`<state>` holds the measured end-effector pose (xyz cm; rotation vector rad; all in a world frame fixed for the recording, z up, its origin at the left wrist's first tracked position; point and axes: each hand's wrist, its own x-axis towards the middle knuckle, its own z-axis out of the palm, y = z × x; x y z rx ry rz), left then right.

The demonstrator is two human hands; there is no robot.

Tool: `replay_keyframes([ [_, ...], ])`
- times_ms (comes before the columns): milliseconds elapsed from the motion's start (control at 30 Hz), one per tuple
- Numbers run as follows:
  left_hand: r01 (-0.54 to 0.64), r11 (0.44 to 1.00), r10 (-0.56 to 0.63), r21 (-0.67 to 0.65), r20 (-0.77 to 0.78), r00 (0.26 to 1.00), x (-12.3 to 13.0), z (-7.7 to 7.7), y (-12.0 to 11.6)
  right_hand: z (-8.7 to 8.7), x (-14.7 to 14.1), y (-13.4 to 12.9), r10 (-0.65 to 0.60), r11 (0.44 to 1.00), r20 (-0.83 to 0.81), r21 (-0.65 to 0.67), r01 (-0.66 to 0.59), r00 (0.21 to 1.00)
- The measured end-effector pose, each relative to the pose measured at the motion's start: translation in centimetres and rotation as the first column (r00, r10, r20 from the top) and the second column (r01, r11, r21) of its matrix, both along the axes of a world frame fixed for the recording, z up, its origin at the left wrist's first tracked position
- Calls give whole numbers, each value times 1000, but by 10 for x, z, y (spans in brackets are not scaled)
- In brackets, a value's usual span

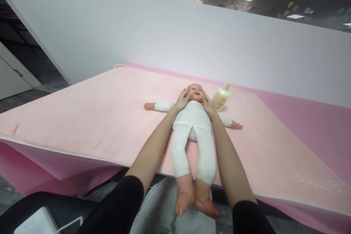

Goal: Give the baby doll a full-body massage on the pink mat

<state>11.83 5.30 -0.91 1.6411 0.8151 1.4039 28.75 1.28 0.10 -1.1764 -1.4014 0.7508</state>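
A baby doll (193, 117) with a white cloth body lies on its back on the pink blanket (90, 113), its head away from me and its feet over the near edge. My left hand (183, 100) rests against one side of the doll's head, fingers stretched out along the cheek. Against the other cheek lies my right hand (208, 104), its fingers also extended. Both hands touch the face without gripping it. Just right of my right hand stands a pale yellow pump bottle (221, 97), slightly tilted in view.
A white partition (164, 33) rises behind the table. Darker pink cloth (307, 117) shows beneath the blanket at the right and along the front. At the lower left, a white box-like device (37, 223) with a cable lies on a black surface.
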Motion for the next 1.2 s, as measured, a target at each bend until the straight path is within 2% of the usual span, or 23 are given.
replay_keyframes([
  [200, -2, 1000, 3, -29, 46, 999, 1, 4, -3, 3, -3, -4, 69, 996, -146, -52, -77, 987],
  [333, 79, 983, -45, -167, 201, 979, 2, 6, -6, 0, -5, 0, 26, 995, -272, -87, -51, 962],
  [400, 61, 982, -28, -178, 183, 983, 2, 6, -7, 0, -6, 0, -2, 997, -235, -75, -16, 972],
  [533, -3, 997, 7, -76, 48, 999, 2, 2, -6, 3, -8, -7, -13, 999, -93, -33, 10, 996],
  [733, -16, 996, 15, -92, -6, 1000, 1, 4, -8, 6, -9, -13, -14, 998, -79, -55, 10, 997],
  [1033, 13, 998, -16, -56, -53, 998, -1, 0, 0, -1, -1, -2, 4, 1000, -43, -4, -4, 999],
  [1200, -1, 999, -2, -49, -53, 999, -1, 2, -2, -2, -1, -2, 17, 1000, -48, -4, -18, 999],
])
